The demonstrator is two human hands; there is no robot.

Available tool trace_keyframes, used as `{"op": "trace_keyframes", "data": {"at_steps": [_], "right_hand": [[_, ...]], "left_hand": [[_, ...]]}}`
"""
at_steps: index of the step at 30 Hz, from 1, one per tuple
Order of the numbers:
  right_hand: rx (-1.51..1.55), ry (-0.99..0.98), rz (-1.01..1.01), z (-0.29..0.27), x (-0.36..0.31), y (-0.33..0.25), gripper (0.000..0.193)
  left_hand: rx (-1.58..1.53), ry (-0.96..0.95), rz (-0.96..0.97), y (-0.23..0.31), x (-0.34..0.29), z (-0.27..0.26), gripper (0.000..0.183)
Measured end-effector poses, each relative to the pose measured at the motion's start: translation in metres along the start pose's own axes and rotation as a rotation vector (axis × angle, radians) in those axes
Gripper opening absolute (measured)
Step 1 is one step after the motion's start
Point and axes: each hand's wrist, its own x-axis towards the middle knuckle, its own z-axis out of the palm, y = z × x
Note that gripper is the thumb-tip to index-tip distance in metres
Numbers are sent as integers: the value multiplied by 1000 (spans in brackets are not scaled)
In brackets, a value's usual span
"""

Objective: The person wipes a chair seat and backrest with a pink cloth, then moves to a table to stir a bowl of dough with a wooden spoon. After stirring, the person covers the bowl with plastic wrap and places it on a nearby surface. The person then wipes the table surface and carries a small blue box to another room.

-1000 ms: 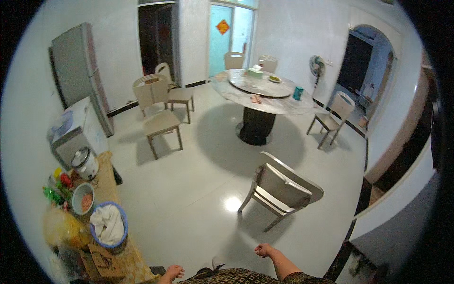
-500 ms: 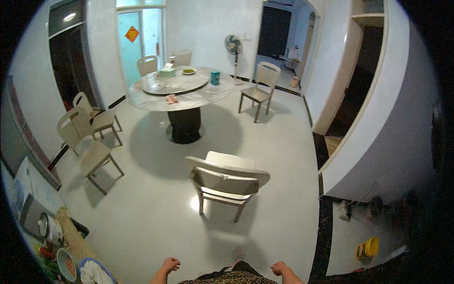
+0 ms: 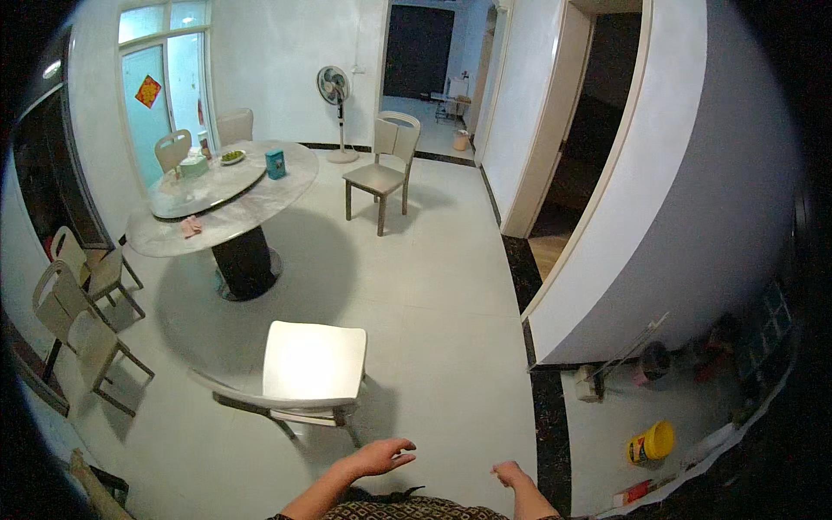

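My left hand reaches out in front of my body, thumb and fingers apart, with nothing in it. To its right, my right hand hangs low with its fingers curled in, and no object shows in it. Nearest to my left hand is a pale chair with a bright seat, its back toward me. A gap of floor separates that hand from the chair.
A round marble table stands at far left, bearing a tissue box, a green dish, a teal canister and a pink cloth. Several more chairs surround it. A standing fan and another chair are farther back. At right lies a yellow bucket.
The view has swung to the right, so table and chairs sit farther left. The near chair is closer to me. My left hand has moved forward and its fingers have spread.
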Motion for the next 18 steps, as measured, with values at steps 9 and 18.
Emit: {"op": "trace_keyframes", "data": {"at_steps": [9,18], "right_hand": [[169,-48,-151,-75,117,-153,23],[-214,-195,-167,-180,235,-222,25]], "left_hand": [[291,-47,-94,14,108,-72,45],[377,257,-127,15,253,-151,33]]}}
